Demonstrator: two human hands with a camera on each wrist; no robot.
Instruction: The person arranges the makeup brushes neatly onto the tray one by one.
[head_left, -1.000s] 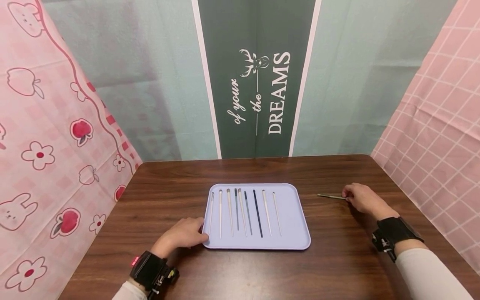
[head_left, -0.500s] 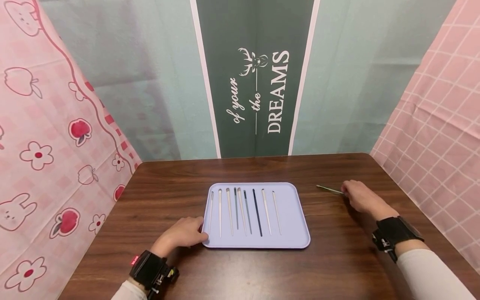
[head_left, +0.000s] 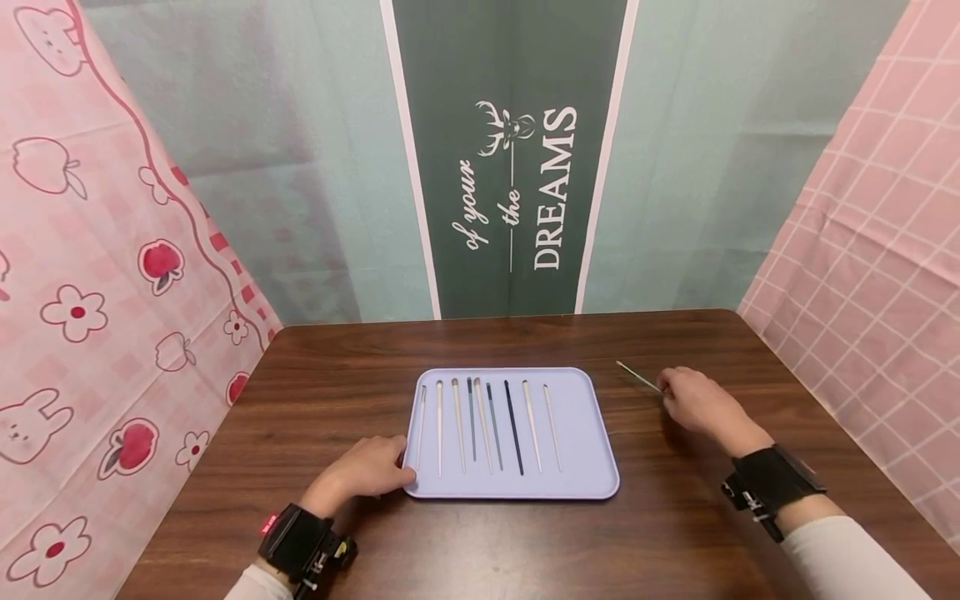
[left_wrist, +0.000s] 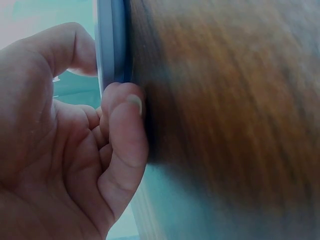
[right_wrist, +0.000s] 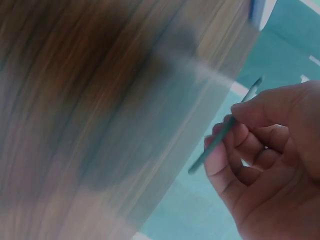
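Note:
My left hand [head_left: 369,467] grips the left edge of a pale lavender tray [head_left: 588,450], near its front corner. In the left wrist view the tray's rim [left_wrist: 111,45] sits between the thumb and the curled fingers. Right of the tray, my right hand [head_left: 699,402] pinches a slim green makeup brush [head_left: 636,375] between thumb and fingertips, raised over the table. The brush points away to the upper left in the head view; part of its handle is hidden by the hand. In the right wrist view the green handle [right_wrist: 215,143] crosses the fingertips.
Several thin brushes lie side by side in the tray, among them a black brush [head_left: 513,427] and a white-handled brush [head_left: 532,427]. The tray stands on a dark wooden table [head_left: 517,542]. Behind hangs a green curtain [head_left: 330,208], with pink cloths [head_left: 862,217] at both sides.
My right hand has moved left toward the tray with the green brush, whose far end has swung up and leftward. My left hand and the tray have stayed in place.

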